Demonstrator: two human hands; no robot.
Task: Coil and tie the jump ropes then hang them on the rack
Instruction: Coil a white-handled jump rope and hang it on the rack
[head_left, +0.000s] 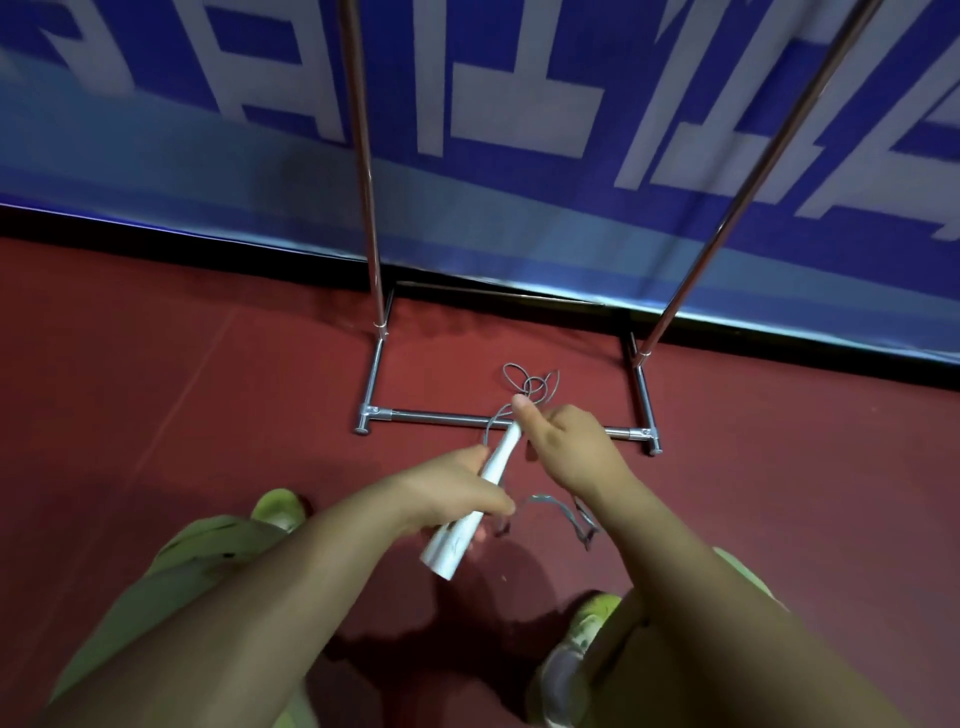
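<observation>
Gripping white rope handle (480, 491) w/ left hand (457, 493); right hand (566, 441) just beyond pinches the cord (530, 384), loose loops past it by rack (498, 418) base. Risk: slack cord tangles, coil slips

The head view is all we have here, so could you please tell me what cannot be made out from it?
- Rack: the top rail is cut off by the upper edge of the head view.
- Rope: thin and tangled; its coils cannot be counted.
- White handle: the left hand covers its middle; whether one handle or two is unclear.
- Right hand: its fingers are hidden behind it, so its grip is unclear.
</observation>
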